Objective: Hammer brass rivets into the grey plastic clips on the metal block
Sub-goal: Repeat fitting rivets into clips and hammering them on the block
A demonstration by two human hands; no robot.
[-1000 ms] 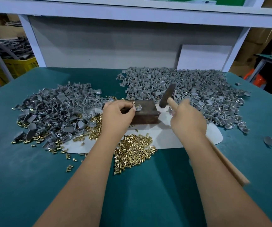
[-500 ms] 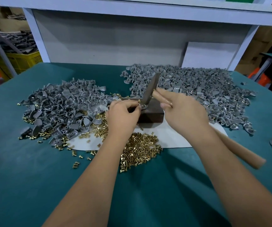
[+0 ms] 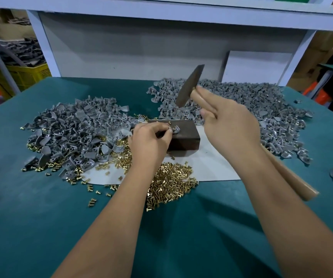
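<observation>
Brass rivets (image 3: 171,185), short and flanged, lie in a glinting heap on the teal, felt-like table (image 3: 41,227), spilling off the front edge of a white sheet (image 3: 211,167). On that sheet sits the metal block (image 3: 183,137), a dark, rust-brown rectangular slab with a flat top. The left hand (image 3: 149,143) rests against the block's left end, its fingers curled and pinching a small grey plastic clip (image 3: 175,130) on the top face; a couple of loose rivets lie beside it there. The right hand (image 3: 229,125) grips the pale, round wooden handle of a hammer (image 3: 189,86), forefinger stretched along the shaft, the other fingers wrapped round it. The dull steel head, wedge-shaped, is raised above and behind the block, well apart from the clip. Matte grey clips with curved, shell-like backs form two piles: one to the left (image 3: 75,133), mixed with scattered rivets, and a bigger one at the far right (image 3: 251,105).
</observation>
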